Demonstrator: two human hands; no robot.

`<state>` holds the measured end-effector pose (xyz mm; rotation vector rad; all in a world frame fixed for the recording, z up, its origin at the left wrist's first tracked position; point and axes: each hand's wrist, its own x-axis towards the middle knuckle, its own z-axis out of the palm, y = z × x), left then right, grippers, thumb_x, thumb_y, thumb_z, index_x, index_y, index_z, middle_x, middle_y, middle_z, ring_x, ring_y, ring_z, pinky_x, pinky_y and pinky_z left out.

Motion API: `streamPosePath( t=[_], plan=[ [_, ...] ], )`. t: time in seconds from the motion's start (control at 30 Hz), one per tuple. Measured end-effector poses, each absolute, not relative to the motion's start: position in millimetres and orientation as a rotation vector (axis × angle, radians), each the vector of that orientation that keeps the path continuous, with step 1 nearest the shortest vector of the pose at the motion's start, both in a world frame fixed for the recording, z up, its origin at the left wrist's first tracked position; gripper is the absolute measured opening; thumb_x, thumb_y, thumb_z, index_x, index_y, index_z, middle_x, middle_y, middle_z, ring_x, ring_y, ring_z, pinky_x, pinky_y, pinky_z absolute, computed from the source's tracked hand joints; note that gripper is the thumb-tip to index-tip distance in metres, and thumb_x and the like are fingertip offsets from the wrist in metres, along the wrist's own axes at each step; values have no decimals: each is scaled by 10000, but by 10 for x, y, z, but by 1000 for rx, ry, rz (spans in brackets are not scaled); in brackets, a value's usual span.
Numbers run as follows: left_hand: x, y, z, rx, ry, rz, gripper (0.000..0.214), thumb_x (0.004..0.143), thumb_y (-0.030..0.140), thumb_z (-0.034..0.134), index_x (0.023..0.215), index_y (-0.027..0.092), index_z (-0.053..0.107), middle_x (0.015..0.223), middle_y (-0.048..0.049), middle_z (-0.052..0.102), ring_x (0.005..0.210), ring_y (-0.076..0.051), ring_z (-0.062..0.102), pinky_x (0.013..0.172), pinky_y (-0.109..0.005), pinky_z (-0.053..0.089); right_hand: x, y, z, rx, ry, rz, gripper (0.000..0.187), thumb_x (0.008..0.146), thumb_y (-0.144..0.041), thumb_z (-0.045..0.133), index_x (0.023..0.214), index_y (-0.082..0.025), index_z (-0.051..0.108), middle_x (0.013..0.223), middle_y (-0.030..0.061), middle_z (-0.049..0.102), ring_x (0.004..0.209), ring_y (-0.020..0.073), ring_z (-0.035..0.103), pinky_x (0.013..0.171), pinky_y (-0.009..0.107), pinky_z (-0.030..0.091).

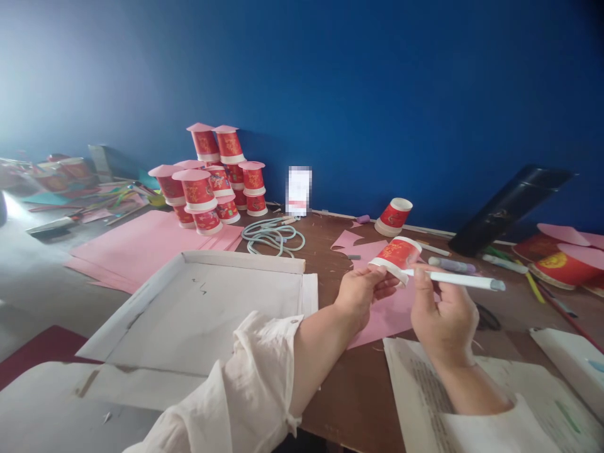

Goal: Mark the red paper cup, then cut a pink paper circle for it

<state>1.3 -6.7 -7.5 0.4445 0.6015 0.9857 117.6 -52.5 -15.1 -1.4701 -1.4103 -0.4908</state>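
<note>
My left hand (361,292) is closed on a red paper cup (397,253) with a gold print, tilted on its side above the table. The fingers grip it near its white rim. In my right hand (443,314) is a white marker pen (465,279), pinched between thumb and fingers. Its tip points left at the cup's rim; whether it touches, I cannot tell. Below both hands lies cut pink paper (384,321). Just behind, another red paper cup (394,217) stands upside down on the table.
Stacked red cups with pink paper discs (197,192) stand at the back left on pink sheets (141,242). Nearby are a coiled pale cable (274,238) and a white box lid (212,314). A black cylinder (509,211) leans right; printed papers (410,390) lie in front.
</note>
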Motion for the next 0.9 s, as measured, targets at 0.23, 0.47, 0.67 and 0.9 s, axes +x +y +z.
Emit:
streamPosePath(
  t=[0.23, 0.47, 0.67, 0.9],
  plan=[
    [13, -66, -71, 431, 607, 979, 85, 809, 156, 704, 755, 90, 700, 742, -89, 696, 690, -146, 657, 864, -346, 522, 1187, -517, -159, -1483, -1393, -521, 314, 980, -368, 523, 1003, -147, 745, 949, 136, 781, 889, 277, 748, 778, 364, 561],
    [13, -67, -69, 408, 604, 988, 85, 821, 130, 676, 754, 85, 701, 705, -79, 682, 668, -140, 652, 842, -333, 526, 1150, -535, -135, -1464, -1424, -492, 297, 986, -350, 511, 1008, -156, 736, 990, 135, 776, 952, 276, 737, 831, 376, 556],
    [18, -62, -82, 412, 604, 991, 107, 840, 120, 646, 752, 85, 695, 720, -86, 689, 668, -135, 656, 816, -317, 533, 1169, -513, -160, -1474, -1414, -496, 298, 985, -353, 504, 1013, -159, 728, 992, 136, 773, 943, 272, 732, 820, 373, 553],
    [8, -67, -29, 353, 605, 1001, 105, 853, 95, 610, 780, 88, 686, 751, -87, 694, 687, -136, 674, 758, -276, 548, 1153, -544, -54, -1528, -1244, -381, 344, 974, -414, 494, 1019, -159, 720, 952, 137, 753, 889, 260, 717, 796, 385, 543]
  ],
)
